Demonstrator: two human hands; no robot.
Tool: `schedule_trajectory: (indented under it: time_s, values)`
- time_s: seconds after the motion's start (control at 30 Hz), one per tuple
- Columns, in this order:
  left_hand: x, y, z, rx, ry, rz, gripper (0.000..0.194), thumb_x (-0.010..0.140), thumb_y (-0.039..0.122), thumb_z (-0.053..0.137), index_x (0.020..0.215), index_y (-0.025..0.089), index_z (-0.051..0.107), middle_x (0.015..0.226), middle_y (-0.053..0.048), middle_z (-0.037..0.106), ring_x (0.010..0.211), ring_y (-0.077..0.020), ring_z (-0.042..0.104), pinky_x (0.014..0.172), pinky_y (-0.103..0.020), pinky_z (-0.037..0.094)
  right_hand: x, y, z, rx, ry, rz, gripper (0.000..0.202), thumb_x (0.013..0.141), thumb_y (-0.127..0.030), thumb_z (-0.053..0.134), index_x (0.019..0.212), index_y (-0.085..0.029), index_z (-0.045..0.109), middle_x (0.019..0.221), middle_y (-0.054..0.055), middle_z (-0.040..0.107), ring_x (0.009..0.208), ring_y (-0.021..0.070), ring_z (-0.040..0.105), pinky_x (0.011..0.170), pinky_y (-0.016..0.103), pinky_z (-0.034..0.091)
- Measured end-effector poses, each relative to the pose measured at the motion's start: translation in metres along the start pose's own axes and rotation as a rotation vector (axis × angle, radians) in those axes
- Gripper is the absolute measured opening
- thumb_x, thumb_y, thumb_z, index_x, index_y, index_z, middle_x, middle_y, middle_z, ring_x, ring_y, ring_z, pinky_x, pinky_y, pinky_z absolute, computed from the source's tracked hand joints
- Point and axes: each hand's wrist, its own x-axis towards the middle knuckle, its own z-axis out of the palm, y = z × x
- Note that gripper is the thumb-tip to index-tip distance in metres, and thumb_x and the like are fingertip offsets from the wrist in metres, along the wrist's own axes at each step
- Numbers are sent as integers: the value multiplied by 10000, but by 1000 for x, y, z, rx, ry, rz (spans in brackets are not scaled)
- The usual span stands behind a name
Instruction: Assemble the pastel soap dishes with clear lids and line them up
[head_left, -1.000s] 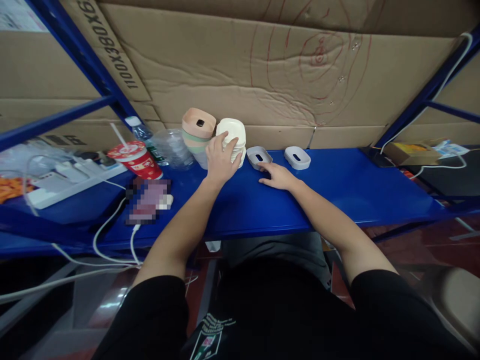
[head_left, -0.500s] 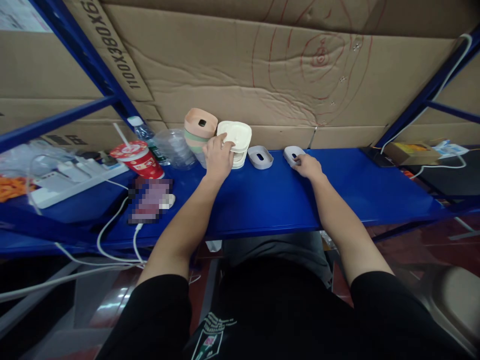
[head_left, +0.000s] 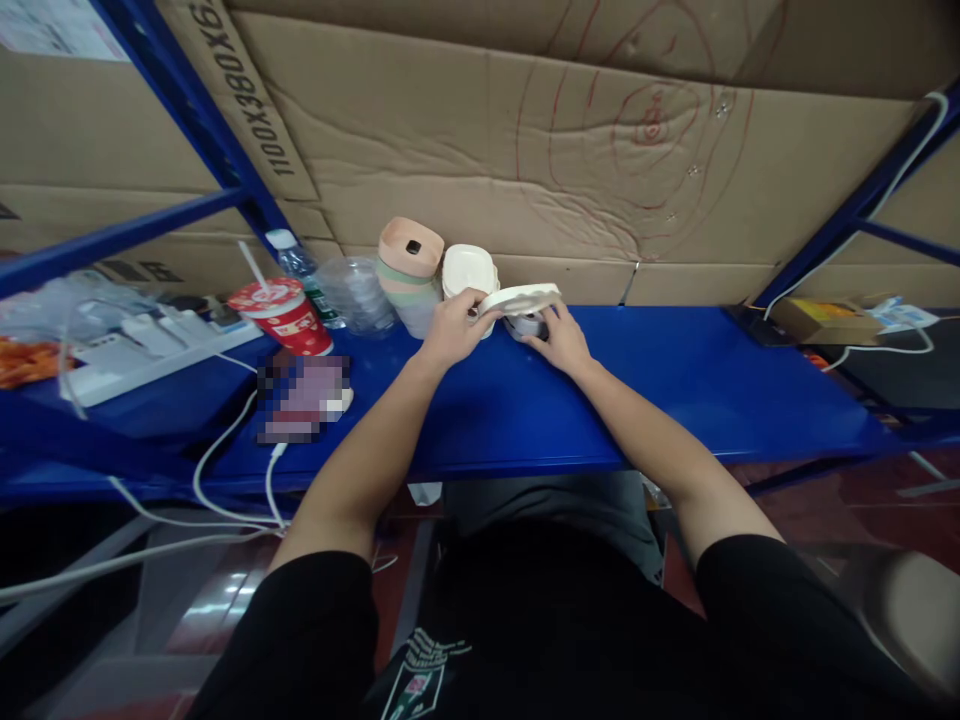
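My left hand (head_left: 454, 332) pinches the left end of a cream, rounded-square lid (head_left: 519, 299), which is tilted almost edge-on. My right hand (head_left: 564, 342) curls around the right side of a grey piece with a slot (head_left: 527, 325), partly hidden under the lid. Its fingertips lie close to the lid's right end; whether they touch it is unclear. Behind my left hand, more cream lids (head_left: 469, 266) are piled up. Left of these stands a stack of rounded-square pieces in peach (head_left: 411, 246), green and pale tones.
Clear round plastic containers (head_left: 358, 295), a water bottle (head_left: 300, 265) and a red cup with a straw (head_left: 289, 318) stand left on the blue shelf (head_left: 675, 390). A white power strip (head_left: 161, 355) and cables lie further left. Cardboard (head_left: 420, 130) forms the back; a small box (head_left: 829, 320) is at right.
My left hand has lifted a cream lid off its pile and moved it right. My right hand has moved left, and the grey piece it held is gone from its spot on the right.
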Motion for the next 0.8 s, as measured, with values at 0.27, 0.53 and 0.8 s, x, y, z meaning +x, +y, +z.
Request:
schedule_trajectory:
  time_s: [0.27, 0.53, 0.8]
  values:
    - [-7, 27, 12, -362, -434, 76, 84, 900, 148, 674, 953, 195, 719, 1158, -97, 821, 1088, -221, 774, 960, -385, 606, -5, 71, -52, 206, 216, 246, 518, 975, -606, 610, 1263, -199, 748, 1225, 164, 801, 1112, 346, 753, 1055, 585, 593]
    - [-15, 40, 16, -78, -960, 103, 414, 808, 253, 881, 1218, 257, 827, 1549, -108, 680, 1389, -290, 676, 1153, -400, 526, -16, 53, -45, 149, -7, 92, 722, 937, -689, 662, 1462, -193, 692, 1445, 181, 715, 1280, 354, 692, 1145, 556, 539]
    - [-12, 49, 16, 56, -938, -13, 327, 784, 522, 895, 747, 206, 817, 1473, -137, 722, 1295, -342, 718, 1111, -429, 541, -17, 15, -20, -40, -143, 152, 717, 885, -633, 784, 1498, -273, 689, 1627, 142, 595, 1482, 405, 571, 1233, 612, 451]
